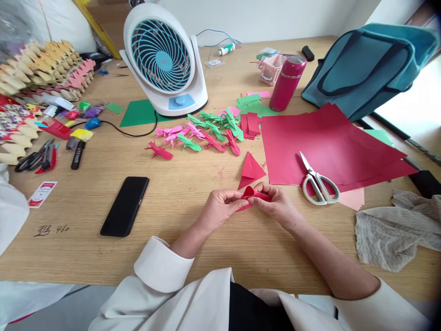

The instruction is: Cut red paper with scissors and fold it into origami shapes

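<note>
Clock read from your hands, 12 straight ahead. Your left hand (223, 204) and right hand (277, 206) meet low over the counter (179, 181). Fingers of both grasp one small red paper piece (250, 192), thumbs pinching its near side; its middle curls up in a loop. A crumpled cloth (386, 234) lies at 3 o'clock, a black phone (125, 207) face up at 9. Just beyond your fingers, 12 o'clock: a folded red triangle (252, 166). Between 2 and 3, white-handled scissors (319, 181) rest partly on large red sheets (292, 142). At 11, small folded figures (190, 142) in pink, green and red cluster. Farther: red bottle (285, 87) at 1, teal bag (361, 64) at 2, fan (163, 59) at 11.
</note>
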Available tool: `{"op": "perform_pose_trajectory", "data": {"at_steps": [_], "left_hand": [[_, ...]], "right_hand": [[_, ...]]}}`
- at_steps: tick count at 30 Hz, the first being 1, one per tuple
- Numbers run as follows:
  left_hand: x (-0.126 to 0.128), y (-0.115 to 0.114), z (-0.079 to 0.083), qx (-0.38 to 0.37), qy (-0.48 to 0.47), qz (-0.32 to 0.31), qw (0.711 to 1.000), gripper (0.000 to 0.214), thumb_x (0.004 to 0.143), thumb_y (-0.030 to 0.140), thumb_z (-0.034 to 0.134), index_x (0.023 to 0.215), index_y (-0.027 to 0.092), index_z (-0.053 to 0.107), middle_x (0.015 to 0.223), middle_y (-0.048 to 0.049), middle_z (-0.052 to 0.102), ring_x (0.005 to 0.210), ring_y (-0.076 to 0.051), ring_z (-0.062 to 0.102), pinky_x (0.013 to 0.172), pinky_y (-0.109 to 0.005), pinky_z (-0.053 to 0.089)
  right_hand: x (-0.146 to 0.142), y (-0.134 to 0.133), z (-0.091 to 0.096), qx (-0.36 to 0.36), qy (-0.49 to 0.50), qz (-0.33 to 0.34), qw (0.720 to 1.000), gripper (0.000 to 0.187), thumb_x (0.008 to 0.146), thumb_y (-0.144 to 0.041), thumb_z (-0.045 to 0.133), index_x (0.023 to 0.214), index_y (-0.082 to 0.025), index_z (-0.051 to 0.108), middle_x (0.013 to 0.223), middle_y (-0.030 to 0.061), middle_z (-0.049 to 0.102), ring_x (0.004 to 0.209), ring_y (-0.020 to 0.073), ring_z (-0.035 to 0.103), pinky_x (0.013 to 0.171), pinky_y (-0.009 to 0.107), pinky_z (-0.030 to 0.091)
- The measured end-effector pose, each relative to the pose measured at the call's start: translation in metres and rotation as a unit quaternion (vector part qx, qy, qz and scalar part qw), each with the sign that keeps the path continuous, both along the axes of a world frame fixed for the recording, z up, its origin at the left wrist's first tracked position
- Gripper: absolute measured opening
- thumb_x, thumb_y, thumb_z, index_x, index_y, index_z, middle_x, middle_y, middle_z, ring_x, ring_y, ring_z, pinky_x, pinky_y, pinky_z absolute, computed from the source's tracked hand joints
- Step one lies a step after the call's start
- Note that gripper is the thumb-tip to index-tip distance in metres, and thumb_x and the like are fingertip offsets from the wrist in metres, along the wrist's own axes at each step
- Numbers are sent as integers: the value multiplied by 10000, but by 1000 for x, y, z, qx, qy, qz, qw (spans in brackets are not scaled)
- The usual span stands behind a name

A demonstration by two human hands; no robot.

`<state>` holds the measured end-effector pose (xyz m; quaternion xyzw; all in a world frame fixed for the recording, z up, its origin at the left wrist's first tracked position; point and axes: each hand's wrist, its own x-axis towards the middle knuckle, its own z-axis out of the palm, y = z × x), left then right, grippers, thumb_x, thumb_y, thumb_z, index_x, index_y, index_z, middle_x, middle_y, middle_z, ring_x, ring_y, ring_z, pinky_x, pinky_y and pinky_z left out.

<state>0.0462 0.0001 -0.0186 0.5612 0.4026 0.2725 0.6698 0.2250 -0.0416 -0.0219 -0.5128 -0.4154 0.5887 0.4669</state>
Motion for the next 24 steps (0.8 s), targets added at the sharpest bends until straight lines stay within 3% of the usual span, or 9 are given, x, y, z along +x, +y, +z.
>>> {"op": "perform_pose_trajectory", "data": {"at_steps": [7, 12, 17, 24], "left_hand": [[-1, -3, -4, 82, 57, -6, 995, 269, 768, 384, 734, 877, 140, 762, 756, -19, 716, 670, -127, 601, 631, -220, 453], [0, -5, -3, 111, 98, -4, 989, 269, 786, 396, 706, 745, 130, 699, 613, 25, 599, 568, -81, 480, 549, -194, 370], [1, -8, -1, 203, 140, -20, 969, 310, 829, 393, 651, 654, 137, 643, 572, 41, 492, 551, -70, 383, 533, -206, 297], [0, -8, -3, 224, 156, -31, 962, 280, 832, 382, 648, 676, 151, 625, 572, 51, 491, 544, -75, 385, 550, -211, 308]], "right_hand": [[-2, 0, 2, 6, -13, -10, 1000, 314, 691, -449, 789, 728, -198, 605, 732, -4, 646, 662, 138, 560, 642, 273, 441], [-2, 0, 3, 16, -33, -5, 999, 294, 702, -429, 786, 739, -194, 612, 718, -11, 624, 641, 125, 526, 618, 260, 414], [-2, -2, 0, 40, -96, 22, 994, 308, 701, -412, 794, 665, -192, 582, 624, -32, 541, 595, 114, 455, 549, 249, 357], [-3, 1, 4, 20, -12, -13, 1000, 362, 633, -468, 823, 628, -193, 587, 628, -19, 582, 603, 123, 497, 570, 265, 403]]}}
